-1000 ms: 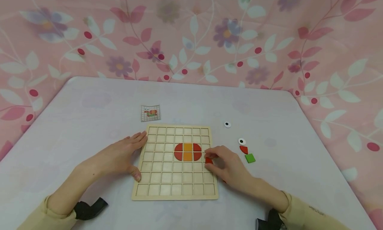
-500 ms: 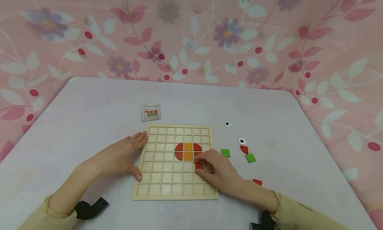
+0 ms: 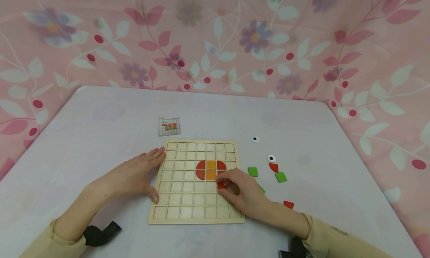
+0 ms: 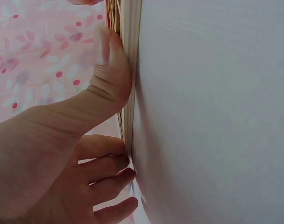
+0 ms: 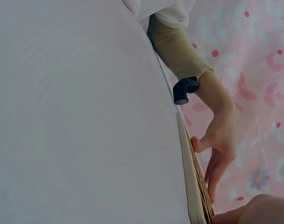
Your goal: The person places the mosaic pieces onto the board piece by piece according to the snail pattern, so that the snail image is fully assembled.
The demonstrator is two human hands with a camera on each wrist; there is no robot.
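A wooden grid board (image 3: pixel 184 201) lies on the table. Fingers and thumb spread, my left hand (image 3: pixel 138 174) rests against the board's left edge; the left wrist view shows the thumb (image 4: pixel 111 70) along that edge. Between thumb and fingers, my right hand (image 3: pixel 248 192) pinches a red tile (image 3: pixel 221 185) over a cell right of centre. Just above it on the grid, orange tiles (image 3: pixel 211 170) sit between rounded red tiles (image 3: pixel 200 170), forming an oval whose lower right part the right fingers partly hide.
A small pattern card (image 3: pixel 169 127) lies behind the board. To the right are green square tiles (image 3: pixel 281 177), red curved tiles (image 3: pixel 288 204) and two round eye pieces (image 3: pixel 271 158). Another green tile (image 3: pixel 262 189) is partly covered by the right hand. A floral cloth (image 3: pixel 215 41) hangs behind the table.
My right hand has moved left from the board's right edge with the red tile, to just below the oval, uncovering tiles on the table. The left hand has stayed put.
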